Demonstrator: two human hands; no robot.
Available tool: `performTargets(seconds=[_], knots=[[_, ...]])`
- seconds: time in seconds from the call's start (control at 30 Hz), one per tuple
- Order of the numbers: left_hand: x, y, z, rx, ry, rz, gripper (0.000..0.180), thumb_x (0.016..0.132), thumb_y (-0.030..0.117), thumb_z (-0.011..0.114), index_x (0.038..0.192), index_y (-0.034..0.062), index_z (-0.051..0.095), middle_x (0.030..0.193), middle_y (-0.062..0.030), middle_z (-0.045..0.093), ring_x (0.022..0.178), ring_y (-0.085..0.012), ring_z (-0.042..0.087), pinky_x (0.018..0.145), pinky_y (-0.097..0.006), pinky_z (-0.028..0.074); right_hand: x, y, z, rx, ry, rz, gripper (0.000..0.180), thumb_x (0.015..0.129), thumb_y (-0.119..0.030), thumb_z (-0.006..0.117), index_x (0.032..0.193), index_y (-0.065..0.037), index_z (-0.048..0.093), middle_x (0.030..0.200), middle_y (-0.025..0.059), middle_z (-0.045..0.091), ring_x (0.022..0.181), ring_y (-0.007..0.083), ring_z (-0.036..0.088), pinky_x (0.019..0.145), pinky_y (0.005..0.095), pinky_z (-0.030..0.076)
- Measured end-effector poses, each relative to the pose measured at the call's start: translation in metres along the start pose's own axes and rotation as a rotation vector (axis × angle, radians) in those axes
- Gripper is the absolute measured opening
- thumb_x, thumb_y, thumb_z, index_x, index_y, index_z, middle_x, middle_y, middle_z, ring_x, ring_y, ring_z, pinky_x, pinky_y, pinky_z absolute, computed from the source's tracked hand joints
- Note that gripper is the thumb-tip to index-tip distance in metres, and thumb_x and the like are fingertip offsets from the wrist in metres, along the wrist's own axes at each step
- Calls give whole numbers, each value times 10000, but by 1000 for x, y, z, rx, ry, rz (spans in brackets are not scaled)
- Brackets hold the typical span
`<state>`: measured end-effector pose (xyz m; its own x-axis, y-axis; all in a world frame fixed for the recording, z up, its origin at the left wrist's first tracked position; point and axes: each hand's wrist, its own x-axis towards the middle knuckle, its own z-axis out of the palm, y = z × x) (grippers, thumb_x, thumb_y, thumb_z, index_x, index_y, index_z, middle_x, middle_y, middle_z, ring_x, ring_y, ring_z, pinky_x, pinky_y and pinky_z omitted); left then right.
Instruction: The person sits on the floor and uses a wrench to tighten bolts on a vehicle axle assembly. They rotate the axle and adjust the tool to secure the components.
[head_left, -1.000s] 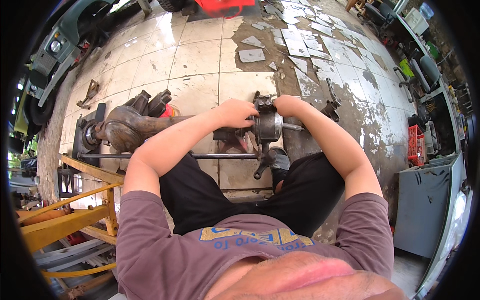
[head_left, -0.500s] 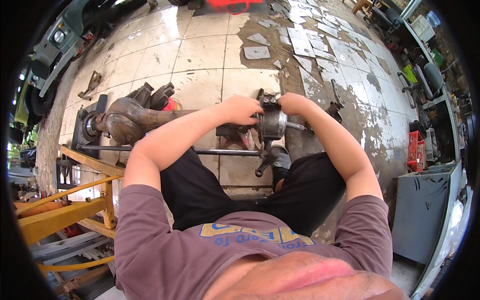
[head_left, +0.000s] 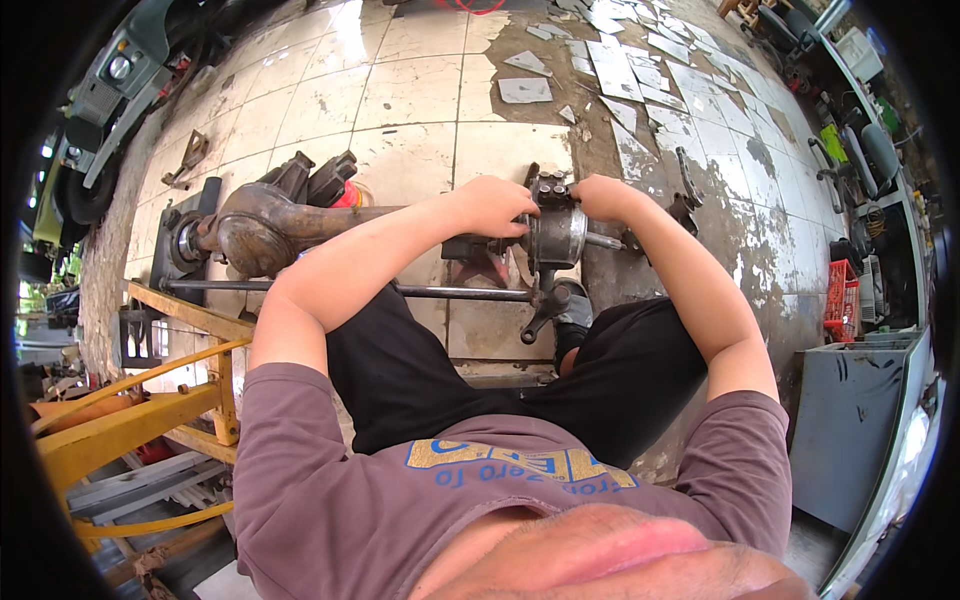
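Note:
A rusty vehicle axle [head_left: 350, 226] lies crosswise in front of me, its bulging differential housing [head_left: 254, 232] at the left. At its right end stands a dark metal steering knuckle [head_left: 560, 242] with a bolted block [head_left: 551, 188] on top and a stub shaft [head_left: 603, 241] pointing right. My left hand [head_left: 495, 207] is closed with its fingers curled against the knuckle's left side. My right hand [head_left: 608, 198] has its fingers pressed together at the right edge of the block. Any small part in the fingers is hidden. A long tie rod [head_left: 450, 292] runs along the axle's near side, ending at the knuckle's arm [head_left: 534, 327].
Under the axle stands a red support [head_left: 482, 268]. A yellow metal frame [head_left: 150, 410] is close at my left, a grey cabinet [head_left: 850, 420] at my right. Another dark metal part [head_left: 686, 205] stands beyond the stub shaft. Broken tiles [head_left: 612, 72] cover the floor ahead.
The whole view has shifted slightly, so the axle and knuckle appear a little farther right. Both hands stay at the knuckle, with only slight finger movement.

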<state>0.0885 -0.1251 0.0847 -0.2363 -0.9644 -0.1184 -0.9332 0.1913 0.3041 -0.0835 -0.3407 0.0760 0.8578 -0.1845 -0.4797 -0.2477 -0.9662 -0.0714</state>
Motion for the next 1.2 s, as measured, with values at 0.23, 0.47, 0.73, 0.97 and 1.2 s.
performTargets(seconds=[0.23,0.47,0.73,0.97,1.2], knots=[[-2,-1,1,4,10,16,390,990,382,712,1316,172,759,1188,-106,726,1128,-340,724,956,-474,592,1,-2,-4,-5,-8,15,360,896,-53,598,1199,-47,792,1160,239,789,1126,428,748,969,522,591],[2,2,3,15,3,20,392,989,378,713,1319,171,758,1188,-117,720,1119,-340,727,957,-477,591,3,4,-2,-4,-14,7,305,909,-83,603,1135,-39,803,1145,241,794,1117,423,757,966,530,598],[-2,0,4,10,21,17,405,982,379,718,1315,152,751,1178,-128,716,1115,-361,727,950,-488,590,9,1,4,-36,-36,27,321,907,-76,603,1154,-74,807,1147,235,792,1136,419,752,972,529,598],[0,-1,7,-11,51,43,385,972,355,729,1297,148,753,1165,-126,714,1095,-356,729,933,-491,594,15,20,10,63,36,28,293,899,-80,621,1109,-40,822,1093,240,801,1054,423,773,916,516,613],[-2,0,8,-9,61,26,371,981,355,726,1302,173,759,1179,-103,715,1101,-339,731,931,-482,596,13,20,12,86,46,10,347,906,-56,597,1187,-45,801,1196,236,786,1130,422,754,971,513,598]])
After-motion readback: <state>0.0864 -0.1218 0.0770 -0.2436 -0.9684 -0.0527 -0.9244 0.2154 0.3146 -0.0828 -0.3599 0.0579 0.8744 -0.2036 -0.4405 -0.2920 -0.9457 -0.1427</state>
